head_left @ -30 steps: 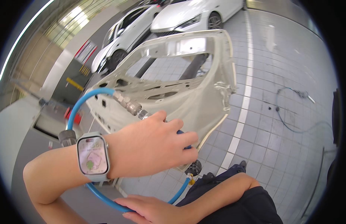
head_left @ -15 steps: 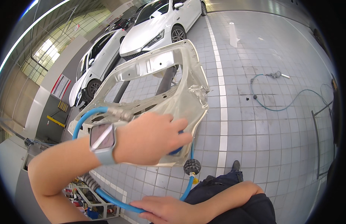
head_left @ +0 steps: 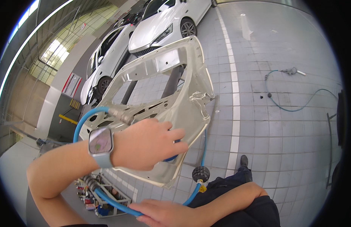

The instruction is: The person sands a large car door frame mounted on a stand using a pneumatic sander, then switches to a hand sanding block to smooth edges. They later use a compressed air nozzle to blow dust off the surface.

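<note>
floor: grey tiled workshop floor [head_left: 281, 125] with a white painted line [head_left: 234, 109]; everything below is placed relative to the bare car door shell [head_left: 171, 102].
left fingers: fingers [head_left: 171, 137] curled down over a blue-bodied tool [head_left: 171, 157] pressed against the lower inner face of the door shell; grip looks closed around it, though the tool is mostly hidden under the palm, so its kind cannot be told.
left hand: left hand [head_left: 145, 145] lies flat-over-top, likely to bear the tool onto the panel; smartwatch [head_left: 100, 143] on the wrist, face up.
right fingers: wrapped loosely around the blue air hose [head_left: 107, 198], below the door shell's bottom edge.
right hand: right hand [head_left: 164, 213] takes up the hose slack, probably so that it does not drag on the tool.
hose: loops from the tool out to the shell's left, down and under it; a black round fitting [head_left: 201, 174] hangs just below the shell's lower corner.
door shell: unpainted, off-white, propped tilted on a dark stand [head_left: 173, 81], window opening uppermost, which puts the inner face within reach.
behind shell: two white cars [head_left: 160, 26] parked.
right of shell: thin teal hose [head_left: 293, 108] lying on the floor, well apart.
below-left of shell: low rack with small items [head_left: 103, 193]; contents too small to tell.
</note>
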Tool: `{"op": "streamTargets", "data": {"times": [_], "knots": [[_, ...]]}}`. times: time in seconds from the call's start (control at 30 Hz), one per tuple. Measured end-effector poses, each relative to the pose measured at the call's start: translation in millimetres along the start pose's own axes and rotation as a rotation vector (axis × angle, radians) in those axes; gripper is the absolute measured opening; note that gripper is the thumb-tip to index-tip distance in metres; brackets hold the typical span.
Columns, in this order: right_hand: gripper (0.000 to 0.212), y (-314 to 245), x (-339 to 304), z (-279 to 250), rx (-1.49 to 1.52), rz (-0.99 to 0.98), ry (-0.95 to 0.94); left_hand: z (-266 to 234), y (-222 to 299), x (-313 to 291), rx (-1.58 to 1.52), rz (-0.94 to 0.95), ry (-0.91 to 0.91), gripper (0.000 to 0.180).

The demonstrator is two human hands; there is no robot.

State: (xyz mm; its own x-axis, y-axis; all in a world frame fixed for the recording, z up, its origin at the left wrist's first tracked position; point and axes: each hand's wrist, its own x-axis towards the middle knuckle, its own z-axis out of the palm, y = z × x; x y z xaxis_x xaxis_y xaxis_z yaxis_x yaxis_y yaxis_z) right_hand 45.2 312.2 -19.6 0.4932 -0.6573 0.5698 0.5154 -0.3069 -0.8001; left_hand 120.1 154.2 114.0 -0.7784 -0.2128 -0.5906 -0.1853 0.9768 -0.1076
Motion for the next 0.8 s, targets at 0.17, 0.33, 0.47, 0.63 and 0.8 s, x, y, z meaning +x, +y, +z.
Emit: {"op": "streamTargets", "data": {"times": [0.17, 0.33, 0.47, 0.63, 0.8], "knots": [[0.031, -5.4, 13.6, -52.4, 0.123, -0.071, 0.144, -10.2, -43.9, 50.3, -0.046, 0.082, -0.122, 0.04], [0.028, -1.2, 17.8, -113.5, 0.268, -0.008, 0.096, -3.3, -77.3, 110.3, -0.06, 0.17, -0.211, 0.041], [0.029, 7.9, 19.5, -148.6, 0.277, 0.027, 0.139, 10.4, -104.4, 145.2, -0.132, 0.197, -0.269, 0.043], [0.034, 18.3, 18.4, -175.2, 0.29, 0.031, 0.186, 27.5, -122.8, 165.6, -0.187, 0.132, -0.271, 0.045], [0.031, 16.0, 13.9, -192.0, 0.32, 0.128, 0.058, 34.2, -121.8, 167.3, -0.217, 0.006, -0.227, 0.037]]}}
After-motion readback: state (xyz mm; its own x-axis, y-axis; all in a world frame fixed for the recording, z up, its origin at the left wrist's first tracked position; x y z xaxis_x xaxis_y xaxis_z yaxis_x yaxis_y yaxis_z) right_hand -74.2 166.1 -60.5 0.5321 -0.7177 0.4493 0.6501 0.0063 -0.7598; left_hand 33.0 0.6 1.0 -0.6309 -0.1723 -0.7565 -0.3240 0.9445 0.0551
